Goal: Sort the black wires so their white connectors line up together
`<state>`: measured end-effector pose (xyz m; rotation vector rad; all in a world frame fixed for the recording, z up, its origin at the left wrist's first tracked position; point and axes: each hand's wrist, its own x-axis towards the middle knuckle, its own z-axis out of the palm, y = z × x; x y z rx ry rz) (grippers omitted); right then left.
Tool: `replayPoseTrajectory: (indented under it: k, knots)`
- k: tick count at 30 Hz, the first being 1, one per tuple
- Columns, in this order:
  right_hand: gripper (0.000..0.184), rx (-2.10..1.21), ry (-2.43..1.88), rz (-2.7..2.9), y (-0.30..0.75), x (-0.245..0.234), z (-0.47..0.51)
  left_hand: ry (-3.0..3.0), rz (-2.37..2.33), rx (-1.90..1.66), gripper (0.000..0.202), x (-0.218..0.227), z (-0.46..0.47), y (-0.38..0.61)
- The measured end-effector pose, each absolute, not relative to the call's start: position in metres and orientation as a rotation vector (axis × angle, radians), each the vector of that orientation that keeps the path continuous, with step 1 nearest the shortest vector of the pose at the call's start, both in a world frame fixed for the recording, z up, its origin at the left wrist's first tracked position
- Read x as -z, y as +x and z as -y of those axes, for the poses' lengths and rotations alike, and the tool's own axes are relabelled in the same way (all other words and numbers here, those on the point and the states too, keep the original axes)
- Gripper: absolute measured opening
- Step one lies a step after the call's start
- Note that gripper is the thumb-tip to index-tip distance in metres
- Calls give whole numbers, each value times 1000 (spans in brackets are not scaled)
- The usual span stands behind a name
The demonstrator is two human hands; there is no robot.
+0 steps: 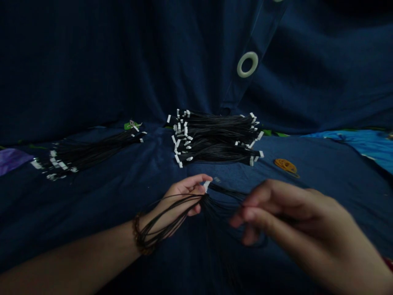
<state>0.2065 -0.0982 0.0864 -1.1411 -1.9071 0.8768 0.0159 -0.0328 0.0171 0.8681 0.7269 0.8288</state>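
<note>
My left hand is closed on thin black wires, pinching them by a white connector. Some of these wires loop back over my left wrist, and others hang down over the cloth. To the right, my right hand is slightly blurred, its thumb and forefinger pinched around strands that run from the left hand's connector. Just beyond both hands lies a stacked pile of black wire bundles with white connectors at both ends.
Another wire bundle lies at the left. Orange-brown rubber bands sit right of the pile. Dark blue cloth covers the surface and hangs behind, with a pale ring on it. Blue patterned fabric shows at far right.
</note>
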Motion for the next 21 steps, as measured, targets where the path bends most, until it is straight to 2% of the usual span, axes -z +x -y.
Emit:
replayPoseTrajectory:
  k: [3, 6, 11, 21]
  knots:
    - [7, -355, -1240, 2224, 200, -71, 96, 820, -708, -819, 35, -18, 35, 15]
    - [11, -55, -1203, 2364, 202, -65, 95, 779, -689, -826, 36, -20, 38, 16]
    - [14, 35, -1170, 2417, 202, -71, 98, 733, -628, -864, 43, -22, 40, 15]
    - [15, 31, -1132, 2381, 203, -66, 97, 682, -574, -864, 41, -22, 41, 14]
